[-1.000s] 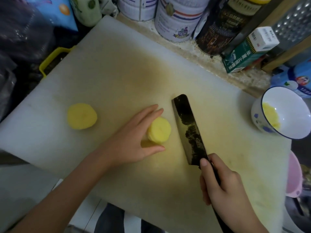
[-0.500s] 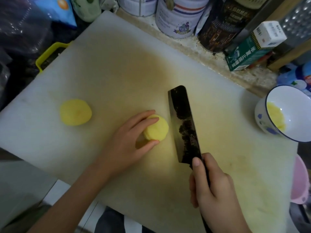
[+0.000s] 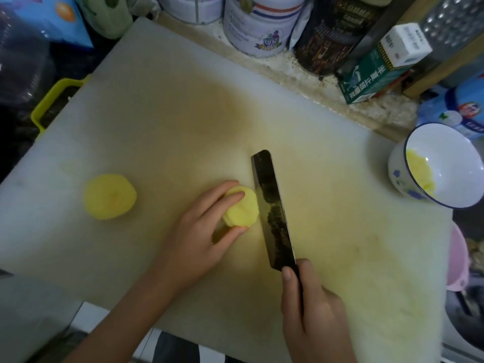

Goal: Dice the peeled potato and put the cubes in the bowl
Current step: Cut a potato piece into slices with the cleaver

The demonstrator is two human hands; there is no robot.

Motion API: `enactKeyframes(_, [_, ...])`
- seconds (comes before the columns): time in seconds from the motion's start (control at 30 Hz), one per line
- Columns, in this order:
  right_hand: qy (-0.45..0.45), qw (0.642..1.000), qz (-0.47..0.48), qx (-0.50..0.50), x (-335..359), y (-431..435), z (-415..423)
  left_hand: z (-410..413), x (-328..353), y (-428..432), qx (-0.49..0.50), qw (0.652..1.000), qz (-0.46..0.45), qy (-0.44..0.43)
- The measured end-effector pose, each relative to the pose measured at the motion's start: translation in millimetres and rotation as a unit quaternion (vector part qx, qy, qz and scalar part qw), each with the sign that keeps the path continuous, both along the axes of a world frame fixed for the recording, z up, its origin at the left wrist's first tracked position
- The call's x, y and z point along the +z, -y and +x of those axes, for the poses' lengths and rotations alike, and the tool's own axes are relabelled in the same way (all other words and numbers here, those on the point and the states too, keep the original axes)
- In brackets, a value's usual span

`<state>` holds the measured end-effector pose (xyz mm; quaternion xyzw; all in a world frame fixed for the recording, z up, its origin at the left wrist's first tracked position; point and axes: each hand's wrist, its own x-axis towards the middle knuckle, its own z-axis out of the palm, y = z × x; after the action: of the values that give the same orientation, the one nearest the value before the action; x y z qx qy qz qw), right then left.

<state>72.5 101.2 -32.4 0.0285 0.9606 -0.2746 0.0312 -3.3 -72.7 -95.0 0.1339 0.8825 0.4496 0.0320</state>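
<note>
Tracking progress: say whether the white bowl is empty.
Not empty: yellow potato pieces lie inside the white blue-rimmed bowl, against its wall.

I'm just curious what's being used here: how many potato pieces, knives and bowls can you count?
Potato pieces: 2, the loose piece and the held piece in the left hand
Knives: 1, the knife in the right hand
Bowls: 1, the bowl
Total: 4

Potato piece (image 3: pixel 242 210): peeled, yellow, pinched by your left fingers (image 3: pixel 222 204). Second half (image 3: pixel 110 196): dome-up, well left of them. Knife (image 3: pixel 272 208): dark blade, just right. Bowl (image 3: pixel 450 163): white, blue-rimmed, far right, cubes (image 3: pixel 420 171) inside.
</note>
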Motion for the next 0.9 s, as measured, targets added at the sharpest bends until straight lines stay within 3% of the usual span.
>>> enactKeyframes(0.33, [0.018,0.999,0.031,-0.012,8.0,11.9,1.6,-2.9,-2.7,1.3,-0.016,0.999,0.007,-0.036])
enactKeyframes(0.73, [0.022,0.999,-0.025,-0.04,8.4,20.4,8.4,-3.8,-3.9,2.5,-0.021,0.999,-0.003,-0.041])
enactKeyframes(0.9, [0.018,0.999,0.017,-0.029,7.6,26.0,8.5,-4.4,-1.4,0.8,-0.018,0.998,-0.018,-0.051])
